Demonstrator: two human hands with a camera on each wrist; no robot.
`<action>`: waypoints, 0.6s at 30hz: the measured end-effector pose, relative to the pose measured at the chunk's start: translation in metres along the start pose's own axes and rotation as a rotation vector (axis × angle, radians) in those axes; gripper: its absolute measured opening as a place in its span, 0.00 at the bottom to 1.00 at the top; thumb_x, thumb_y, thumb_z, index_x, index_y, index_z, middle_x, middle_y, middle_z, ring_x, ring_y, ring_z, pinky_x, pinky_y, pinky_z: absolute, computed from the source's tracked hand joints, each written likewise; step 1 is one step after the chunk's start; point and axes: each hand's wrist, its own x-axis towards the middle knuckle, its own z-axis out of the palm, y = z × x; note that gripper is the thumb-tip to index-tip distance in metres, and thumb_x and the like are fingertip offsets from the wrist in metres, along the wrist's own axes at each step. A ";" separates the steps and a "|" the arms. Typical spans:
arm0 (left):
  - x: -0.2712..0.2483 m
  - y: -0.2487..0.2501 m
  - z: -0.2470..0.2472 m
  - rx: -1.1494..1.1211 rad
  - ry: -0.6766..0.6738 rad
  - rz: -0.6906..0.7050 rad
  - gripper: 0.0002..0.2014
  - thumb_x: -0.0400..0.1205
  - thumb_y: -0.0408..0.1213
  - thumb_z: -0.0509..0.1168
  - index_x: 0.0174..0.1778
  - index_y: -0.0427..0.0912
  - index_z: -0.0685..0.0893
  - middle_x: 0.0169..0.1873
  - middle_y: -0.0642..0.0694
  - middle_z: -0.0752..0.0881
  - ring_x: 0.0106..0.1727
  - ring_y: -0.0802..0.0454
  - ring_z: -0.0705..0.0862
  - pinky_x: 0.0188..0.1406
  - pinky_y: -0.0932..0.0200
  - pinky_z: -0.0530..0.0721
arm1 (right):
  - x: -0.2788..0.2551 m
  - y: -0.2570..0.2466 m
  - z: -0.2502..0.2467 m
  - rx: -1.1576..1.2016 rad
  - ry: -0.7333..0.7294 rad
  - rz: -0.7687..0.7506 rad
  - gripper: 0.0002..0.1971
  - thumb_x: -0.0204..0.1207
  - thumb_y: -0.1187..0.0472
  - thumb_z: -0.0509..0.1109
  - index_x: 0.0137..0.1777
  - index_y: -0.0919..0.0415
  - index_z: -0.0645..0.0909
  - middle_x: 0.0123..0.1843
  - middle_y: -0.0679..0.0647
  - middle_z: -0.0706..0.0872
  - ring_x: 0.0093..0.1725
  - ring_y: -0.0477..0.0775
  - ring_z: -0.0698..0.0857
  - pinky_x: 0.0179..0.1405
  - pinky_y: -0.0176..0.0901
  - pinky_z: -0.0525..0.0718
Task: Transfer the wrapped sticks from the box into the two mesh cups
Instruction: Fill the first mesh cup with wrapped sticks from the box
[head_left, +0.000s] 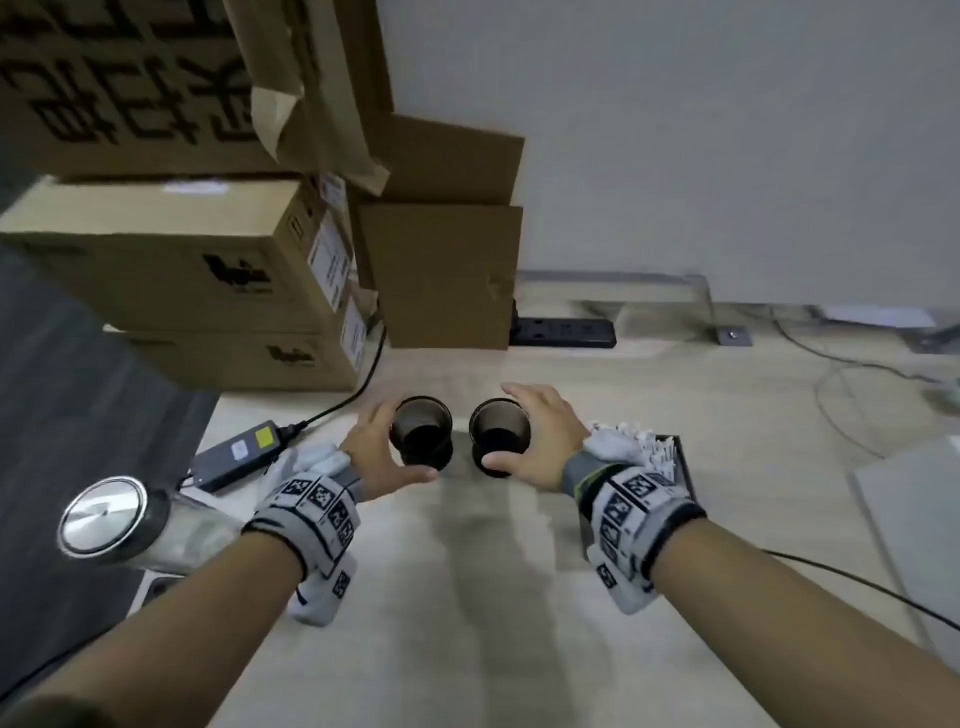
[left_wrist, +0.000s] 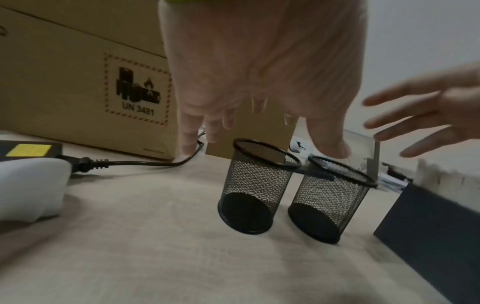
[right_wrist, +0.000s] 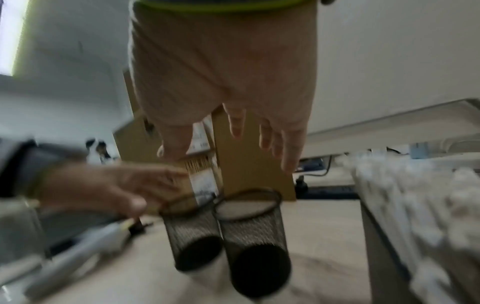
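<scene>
- Two black mesh cups stand upright, side by side and close together, on a pale wood-grain counter (head_left: 519, 597): the left cup (head_left: 421, 439) and the right cup (head_left: 500, 436), both with nothing visible inside.
- The left hand (head_left: 382, 449) is spread beside the left cup, fingers loosely extended and thumb reaching toward its base; the wrist view shows the fingers (left_wrist: 215, 127) hanging above the rim with a gap, gripping nothing.
- The right hand (head_left: 540, 436) mirrors it at the right cup, fingers open and thumb low near the base; its wrist view, blurred, shows the fingertips (right_wrist: 291, 156) well above the rims, holding nothing.
- Whether either thumb touches a cup cannot be told.
- The dark box (head_left: 678, 467) sits just right of the right wrist, packed with white wrapped sticks (head_left: 649, 447) standing on end; it lies near the right cup but apart from it.
- Left of the cups lie a black power adapter (head_left: 236, 454) with a yellow label and its cable (head_left: 358, 389).
- A metal-lidded cylinder (head_left: 104, 514) rests on its side at the counter's left edge.
- Stacked cardboard cartons (head_left: 208, 260) rise behind, next to a black power strip (head_left: 566, 332) at the wall.
</scene>
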 end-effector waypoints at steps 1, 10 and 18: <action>0.007 0.000 0.002 0.007 -0.013 0.022 0.61 0.62 0.56 0.84 0.86 0.52 0.54 0.85 0.46 0.58 0.82 0.43 0.65 0.78 0.48 0.70 | 0.007 0.000 0.009 -0.050 -0.028 0.020 0.50 0.61 0.39 0.80 0.81 0.42 0.56 0.83 0.54 0.57 0.81 0.61 0.60 0.75 0.53 0.67; 0.045 0.005 0.014 0.188 -0.096 0.074 0.60 0.66 0.53 0.82 0.87 0.53 0.47 0.81 0.45 0.64 0.78 0.41 0.70 0.75 0.47 0.73 | 0.042 0.020 0.071 -0.073 0.046 0.122 0.53 0.62 0.48 0.81 0.82 0.42 0.52 0.78 0.58 0.60 0.74 0.65 0.68 0.71 0.56 0.74; 0.007 -0.005 0.018 0.141 -0.086 0.175 0.58 0.65 0.52 0.82 0.86 0.51 0.52 0.76 0.46 0.69 0.73 0.40 0.72 0.71 0.43 0.76 | -0.011 0.028 0.069 -0.027 0.087 0.044 0.48 0.64 0.46 0.77 0.79 0.37 0.51 0.74 0.51 0.64 0.69 0.59 0.75 0.60 0.53 0.83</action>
